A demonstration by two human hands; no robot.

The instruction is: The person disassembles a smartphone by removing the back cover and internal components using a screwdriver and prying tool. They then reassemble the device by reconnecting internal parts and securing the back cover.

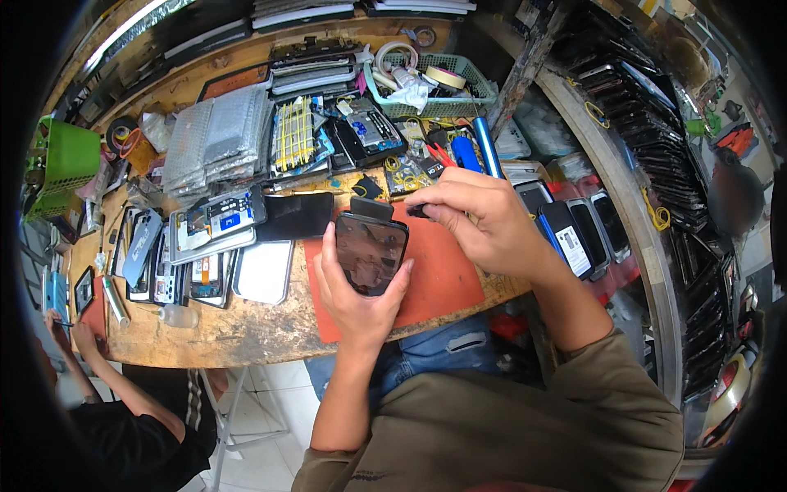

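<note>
My left hand (358,305) is wrapped round the sides of a smartphone (370,252), whose dark glossy face is turned up and shows reflections. A flat dark rectangular piece (371,208) sticks out past the phone's far edge; whether it is joined to the phone I cannot tell. To the right, my right hand (484,215) pinches a small black piece (419,211) between thumb and fingers, apart from the phone. Its kind is too small to make out. Both hands are above an orange-red mat (443,271) on the worn wooden bench (246,334).
Opened phones (215,220) and a black panel (297,215) lie left of the mat. Bubble-wrapped packs (217,135), a green basket (484,90) of tape rolls and a blue cylinder (486,148) stand behind. Phones (574,234) are at right. A co-worker's hands (82,336) are far left.
</note>
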